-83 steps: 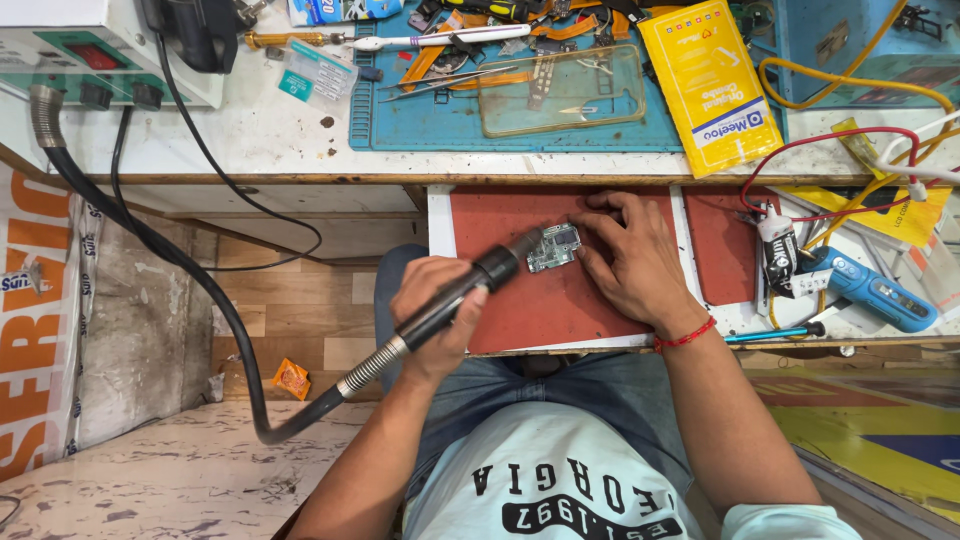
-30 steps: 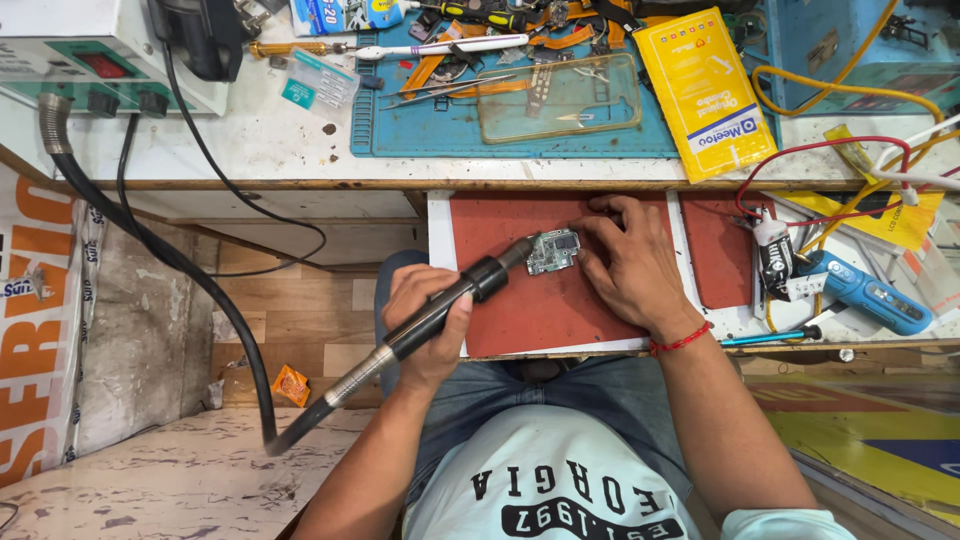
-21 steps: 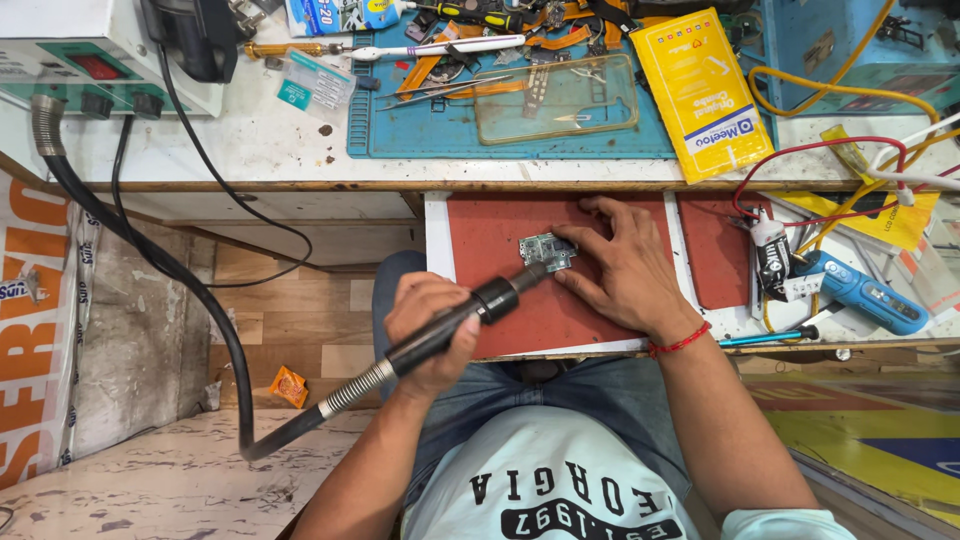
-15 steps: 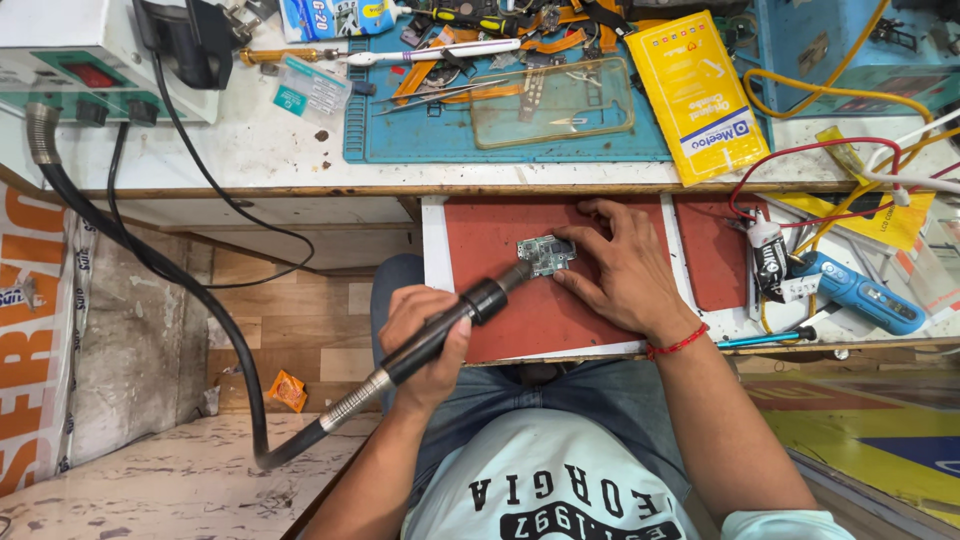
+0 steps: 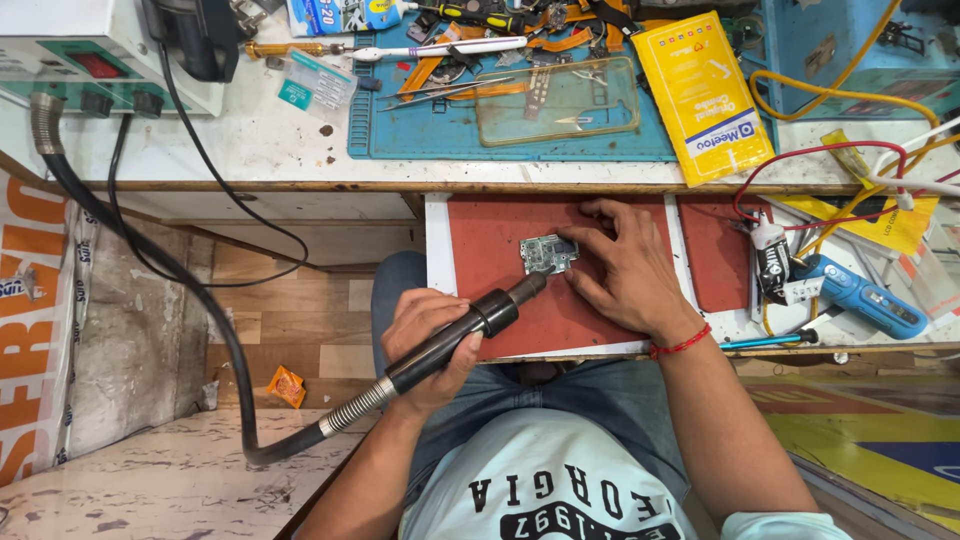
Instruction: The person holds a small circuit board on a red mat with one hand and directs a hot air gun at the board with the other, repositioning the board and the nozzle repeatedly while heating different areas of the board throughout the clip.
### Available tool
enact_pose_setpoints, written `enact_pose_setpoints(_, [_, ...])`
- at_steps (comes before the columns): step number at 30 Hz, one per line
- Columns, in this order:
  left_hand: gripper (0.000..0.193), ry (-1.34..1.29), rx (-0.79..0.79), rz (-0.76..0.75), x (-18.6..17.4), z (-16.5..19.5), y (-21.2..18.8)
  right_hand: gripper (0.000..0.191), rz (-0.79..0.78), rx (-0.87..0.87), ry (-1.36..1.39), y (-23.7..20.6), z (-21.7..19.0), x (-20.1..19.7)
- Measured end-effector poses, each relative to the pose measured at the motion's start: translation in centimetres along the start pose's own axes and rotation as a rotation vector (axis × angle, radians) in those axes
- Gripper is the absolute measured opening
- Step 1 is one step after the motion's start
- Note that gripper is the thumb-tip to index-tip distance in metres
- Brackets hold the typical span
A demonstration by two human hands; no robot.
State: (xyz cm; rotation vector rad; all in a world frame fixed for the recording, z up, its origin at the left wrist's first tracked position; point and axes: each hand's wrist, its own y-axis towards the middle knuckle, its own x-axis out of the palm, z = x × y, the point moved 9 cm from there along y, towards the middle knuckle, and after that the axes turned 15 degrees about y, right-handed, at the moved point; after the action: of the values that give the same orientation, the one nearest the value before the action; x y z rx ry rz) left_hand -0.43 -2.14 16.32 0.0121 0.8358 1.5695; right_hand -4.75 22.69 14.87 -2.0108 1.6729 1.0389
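My left hand (image 5: 430,340) grips a black hot-air wand (image 5: 470,328) whose nozzle points up-right at a small greenish circuit board (image 5: 546,254). The board lies on a red mat (image 5: 490,240) on a pull-out shelf. My right hand (image 5: 615,268) rests on the mat with its fingertips pressing the board's right edge. The wand's ribbed black hose (image 5: 180,290) runs down to the left and back up to a white and green station (image 5: 90,50) on the bench.
The bench above holds a blue work mat (image 5: 400,120) with screwdrivers, tweezers and a clear phone case (image 5: 556,100), plus a yellow packet (image 5: 705,95). Right of the red mat lie a blue tool (image 5: 865,298), red and yellow wires (image 5: 830,150) and a small black device (image 5: 772,262).
The wand has tilted lower and its nozzle has drawn slightly down from the board. My right hand has kept its hold on the board, which shifted a little on the mat.
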Motion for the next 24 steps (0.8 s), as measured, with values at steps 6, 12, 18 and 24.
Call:
enact_pose_setpoints(6, [0.026,0.040,0.019,0.030,-0.3,-0.2,0.4,0.053,0.005,0.025,0.030,0.0,0.4,0.0])
enact_pose_setpoints(12, [0.023,-0.013,-0.094,0.052,0.1,-0.4,0.6,0.051,0.026,0.024,0.049,-0.1,0.9,0.1])
enact_pose_setpoints(18, [0.020,-0.104,-0.073,0.038,1.4,-0.6,1.5,0.041,0.077,0.031,0.026,0.3,1.1,0.1])
enact_pose_setpoints(24, [0.017,-0.092,-0.105,0.101,1.6,-1.7,1.4,0.038,0.076,0.065,0.050,0.1,1.4,-0.2])
